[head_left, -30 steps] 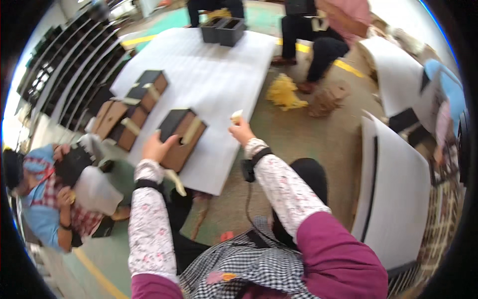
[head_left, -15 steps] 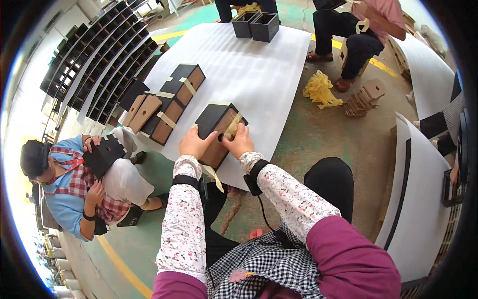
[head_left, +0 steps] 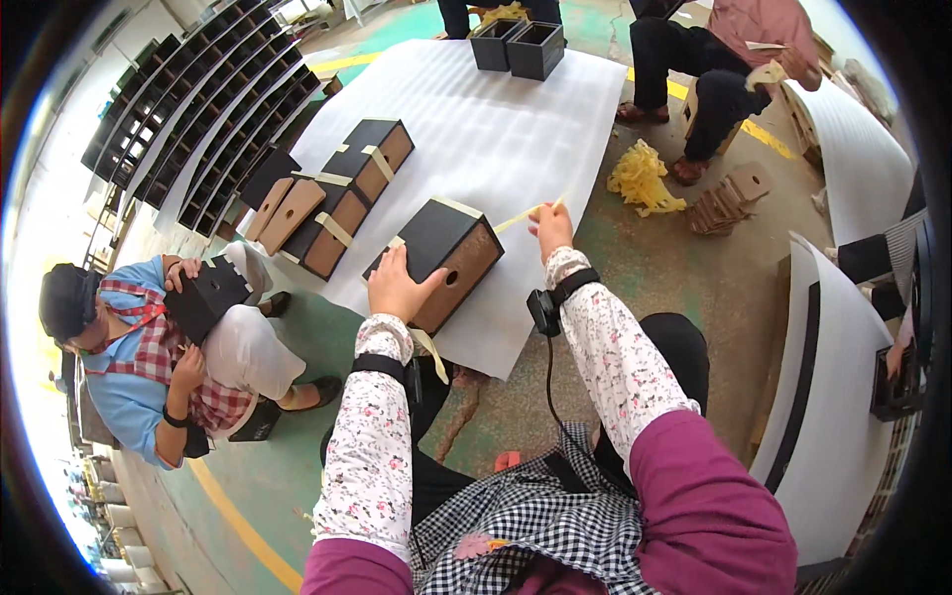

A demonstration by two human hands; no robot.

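A black box (head_left: 428, 238) with a brown front panel (head_left: 464, 278) lies before me on the white-covered table; a round hole shows in the panel. My left hand (head_left: 400, 286) grips the box's near left end, thumb against the panel and fingers over the top edge. Beyond the box's right end, my right hand (head_left: 551, 230) pinches a strip of pale yellow tape (head_left: 516, 217), which stretches taut from the box's far right corner. Another tape strip (head_left: 428, 349) hangs loose off the near end, below my left hand.
Taped black boxes (head_left: 347, 198) stand in a row at left, with brown panels (head_left: 290, 213) beside them. Two open black boxes (head_left: 535, 50) stand at the table's far end. A co-worker (head_left: 149, 367) holds a box at left. Yellow tape scraps (head_left: 643, 178) lie on the floor at right.
My right hand has moved away from the panel's hole, up and to the right, drawing the tape out. My left hand stays on the box, which now sits slightly turned.
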